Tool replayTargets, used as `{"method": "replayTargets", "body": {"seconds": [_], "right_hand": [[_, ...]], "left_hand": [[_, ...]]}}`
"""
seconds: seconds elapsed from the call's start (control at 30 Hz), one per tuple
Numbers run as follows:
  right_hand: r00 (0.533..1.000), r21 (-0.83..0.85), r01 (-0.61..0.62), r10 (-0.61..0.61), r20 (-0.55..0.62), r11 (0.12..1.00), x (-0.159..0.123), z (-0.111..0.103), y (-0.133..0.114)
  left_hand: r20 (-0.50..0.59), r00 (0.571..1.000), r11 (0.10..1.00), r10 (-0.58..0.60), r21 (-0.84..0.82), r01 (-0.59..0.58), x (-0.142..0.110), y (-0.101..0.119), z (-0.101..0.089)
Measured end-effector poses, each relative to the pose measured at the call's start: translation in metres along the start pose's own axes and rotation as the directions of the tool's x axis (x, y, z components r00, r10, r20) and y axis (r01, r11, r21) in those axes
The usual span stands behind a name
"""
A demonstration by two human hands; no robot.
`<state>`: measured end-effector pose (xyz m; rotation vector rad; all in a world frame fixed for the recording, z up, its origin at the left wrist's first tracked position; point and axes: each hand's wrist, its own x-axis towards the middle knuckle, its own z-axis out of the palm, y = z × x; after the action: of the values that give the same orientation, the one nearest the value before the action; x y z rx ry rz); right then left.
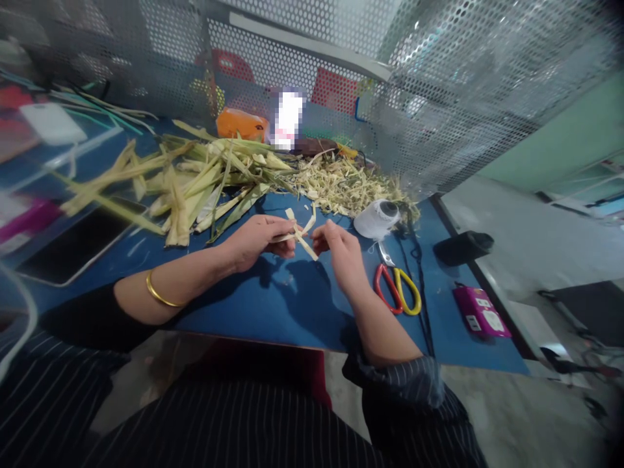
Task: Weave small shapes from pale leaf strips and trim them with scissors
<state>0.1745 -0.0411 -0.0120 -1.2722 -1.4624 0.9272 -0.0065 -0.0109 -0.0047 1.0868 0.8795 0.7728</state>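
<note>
Centrally, left hand (pixel 266 239) pinching pale strips (pixel 307 248), purple packet (pixel 480 312), labels (pixel 483 303) seemingly illegible.

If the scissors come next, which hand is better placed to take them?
Probably the right hand: the scissors lie close by on its outer side, and it appears apart from the crossed pale strips. The left hand pinches those strips and is farther away.

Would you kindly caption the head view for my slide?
Left hand holding crossed husk strips above a blue table, right hand alongside.
</note>
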Motion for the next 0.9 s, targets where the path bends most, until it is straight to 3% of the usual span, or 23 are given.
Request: {"method": "replayTargets", "body": {"seconds": [0.13, 0.27, 0.47, 0.63, 0.8, 0.9], "right_hand": [[0.999, 0.151, -0.051, 0.052, 0.002, 0.987, 0.003, 0.003, 0.0], [0.998, 0.195, -0.051, 0.055, -0.016, 0.98, 0.0, 0.008, -0.001], [0.994, 0.074, 0.012, -0.004, -0.107, 0.997, -0.001, 0.01, 0.009], [0.997, 0.012, 0.031, -0.03, -0.069, 0.999, 0.004, 0.005, 0.009], [0.999, -0.004, 0.011, -0.01, 0.046, 1.0, 0.001, 0.009, 0.005], [0.997, -0.06, 0.082, -0.082, 0.003, 0.995, -0.002, 0.013, 0.006]], "left_hand": [[0.031, 0.999, 0.998, -0.005, 0.07, 0.003, -0.002, -0.001, 0.002], [0.087, 0.993, 0.972, 0.075, 0.216, -0.092, -0.005, -0.003, 0.004], [0.125, 0.989, 0.931, 0.085, 0.343, -0.123, -0.006, -0.003, 0.005], [0.132, 0.99, 0.951, 0.055, 0.295, -0.092, -0.006, -0.004, 0.006], [0.158, 0.986, 0.92, 0.048, 0.378, -0.105, -0.007, -0.009, 0.01], [0.161, 0.987, 0.91, 0.02, 0.406, -0.084, -0.008, -0.009, 0.012]]}}
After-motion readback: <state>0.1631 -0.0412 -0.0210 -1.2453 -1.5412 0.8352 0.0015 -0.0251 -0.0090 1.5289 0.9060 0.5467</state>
